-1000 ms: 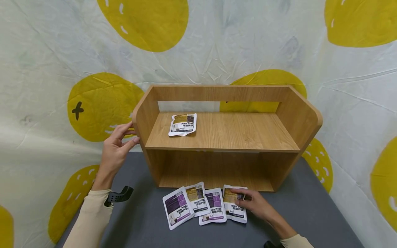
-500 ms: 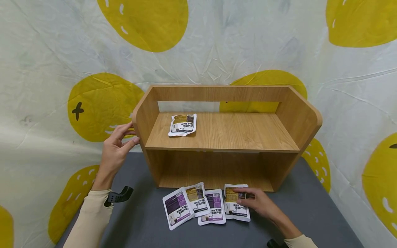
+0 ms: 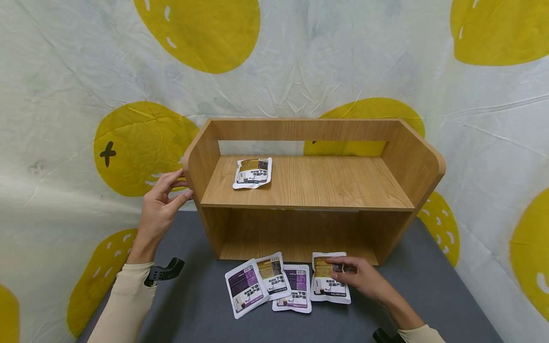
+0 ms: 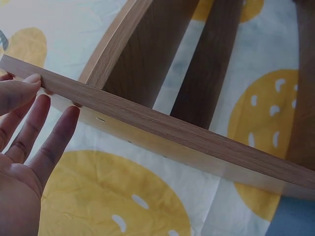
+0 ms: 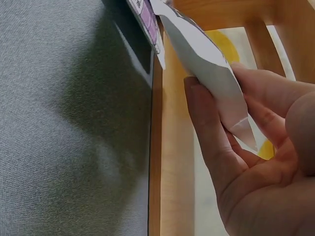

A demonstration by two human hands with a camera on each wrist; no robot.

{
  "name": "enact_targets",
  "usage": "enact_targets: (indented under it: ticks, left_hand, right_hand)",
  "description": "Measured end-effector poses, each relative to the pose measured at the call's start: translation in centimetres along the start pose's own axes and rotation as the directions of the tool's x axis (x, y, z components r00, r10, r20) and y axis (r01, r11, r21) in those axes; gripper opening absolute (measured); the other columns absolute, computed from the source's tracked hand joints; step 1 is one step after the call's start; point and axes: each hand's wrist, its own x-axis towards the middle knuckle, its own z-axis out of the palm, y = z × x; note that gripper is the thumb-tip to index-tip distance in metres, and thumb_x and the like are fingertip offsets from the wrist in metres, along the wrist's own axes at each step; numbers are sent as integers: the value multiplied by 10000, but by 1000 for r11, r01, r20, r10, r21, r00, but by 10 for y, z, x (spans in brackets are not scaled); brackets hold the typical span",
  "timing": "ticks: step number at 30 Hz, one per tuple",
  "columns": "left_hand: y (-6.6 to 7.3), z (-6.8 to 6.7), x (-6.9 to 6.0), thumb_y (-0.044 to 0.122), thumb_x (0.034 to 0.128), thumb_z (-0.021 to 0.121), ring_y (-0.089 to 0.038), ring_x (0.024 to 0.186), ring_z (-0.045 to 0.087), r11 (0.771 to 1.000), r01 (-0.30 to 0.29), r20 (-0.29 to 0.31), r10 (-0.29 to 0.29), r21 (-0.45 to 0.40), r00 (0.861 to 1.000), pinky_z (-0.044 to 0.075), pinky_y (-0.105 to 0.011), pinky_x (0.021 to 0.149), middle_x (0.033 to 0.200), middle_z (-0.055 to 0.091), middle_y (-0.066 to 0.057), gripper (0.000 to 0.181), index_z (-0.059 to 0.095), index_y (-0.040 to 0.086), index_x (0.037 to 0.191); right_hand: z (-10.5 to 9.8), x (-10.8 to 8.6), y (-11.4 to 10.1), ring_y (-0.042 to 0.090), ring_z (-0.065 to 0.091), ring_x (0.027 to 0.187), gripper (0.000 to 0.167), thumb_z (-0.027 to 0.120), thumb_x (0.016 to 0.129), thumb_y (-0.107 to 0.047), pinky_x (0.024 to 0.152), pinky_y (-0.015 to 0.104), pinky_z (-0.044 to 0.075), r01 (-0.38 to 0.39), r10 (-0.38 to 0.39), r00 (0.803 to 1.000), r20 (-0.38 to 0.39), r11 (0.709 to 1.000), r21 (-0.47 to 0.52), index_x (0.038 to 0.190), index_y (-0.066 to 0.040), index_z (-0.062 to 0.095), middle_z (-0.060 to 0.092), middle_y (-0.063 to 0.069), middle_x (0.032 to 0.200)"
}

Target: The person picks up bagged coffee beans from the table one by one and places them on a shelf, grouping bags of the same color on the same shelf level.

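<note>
My right hand (image 3: 360, 277) pinches a white pouch with a gold and black label (image 3: 329, 278) by its right side, thumb and fingers on opposite faces. In the right wrist view this pouch (image 5: 211, 64) is seen nearly edge-on between the fingers. A purple-labelled pouch (image 3: 296, 288) lies just left of it. Farther left, another purple-labelled pouch (image 3: 246, 288) overlaps a gold-labelled one (image 3: 274, 275). My left hand (image 3: 158, 209) touches the outer left side of a wooden two-tier shelf (image 3: 309, 183); in the left wrist view its fairly straight fingertips (image 4: 74, 112) meet the side panel (image 4: 147, 118).
One gold-labelled pouch (image 3: 253, 173) lies on the upper tier, toward the left. The lower tier (image 3: 296, 233) opens to the front, behind the pouches. A dark grey table (image 3: 193, 295) bears everything. Behind it hangs a white cloth (image 3: 291, 57) with yellow shapes.
My right hand has shifted slightly right with the pinched pouch, widening its distance from the others. The neighbouring purple-labelled pouch has slid a little left and straightened. My left hand stays put.
</note>
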Motion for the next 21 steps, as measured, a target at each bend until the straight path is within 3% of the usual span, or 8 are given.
enact_targets:
  ticks: [14, 21]
  left_hand:
    - [-1, 1, 0, -199, 880, 642, -170, 1123, 626, 1000, -4, -1, 4, -7, 1000, 596, -221, 849, 1338, 554, -88, 660, 528, 56, 1478]
    - [-1, 0, 0, -201, 878, 643, -163, 1124, 629, 1000, -2, -2, 2, -4, 1000, 595, -222, 849, 1337, 556, -80, 661, 532, 59, 1476]
  right_hand:
    - [0, 0, -18, 109, 675, 936, 443, 680, 980, -131, 783, 249, 592, 3, -5, 1000, 25, 997, 81, 1379, 39, 597, 594, 292, 1322]
    - [2, 0, -34, 137, 676, 885, 454, 717, 956, -152, 754, 266, 602, -10, 9, 1000, 5, 996, 88, 1368, 12, 617, 638, 262, 1237]
